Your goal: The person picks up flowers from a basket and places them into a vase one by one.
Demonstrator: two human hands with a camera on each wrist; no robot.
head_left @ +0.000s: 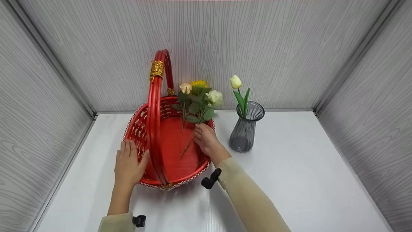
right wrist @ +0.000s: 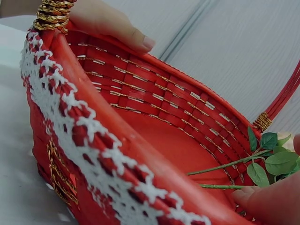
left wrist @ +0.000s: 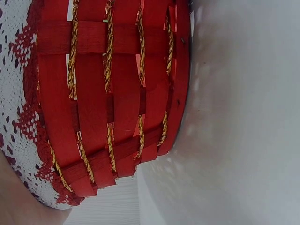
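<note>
A red woven basket [head_left: 180, 129] with a tall handle stands on the white table. My left hand [head_left: 127, 164] rests on its left rim, fingers straight and thumb toward the inside; in the right wrist view that hand [right wrist: 108, 21] lies over the far rim. My right hand [head_left: 206, 138], at the basket's right side, pinches the green stem of a white rose [head_left: 214, 98]. Beside that bloom are a peach rose [head_left: 185, 88] and a yellow sunflower [head_left: 199, 84], at the back of the basket. In the right wrist view my right thumb [right wrist: 267, 199] presses at a stem [right wrist: 220, 186].
Right of the basket stands a grey ribbed glass vase [head_left: 243, 135] holding a pale yellow tulip [head_left: 236, 82]. The basket's handle [head_left: 155, 106] arches high between the hands. Grey wood-grain panels [head_left: 206, 54] close in the back and both sides of the table [head_left: 305, 180].
</note>
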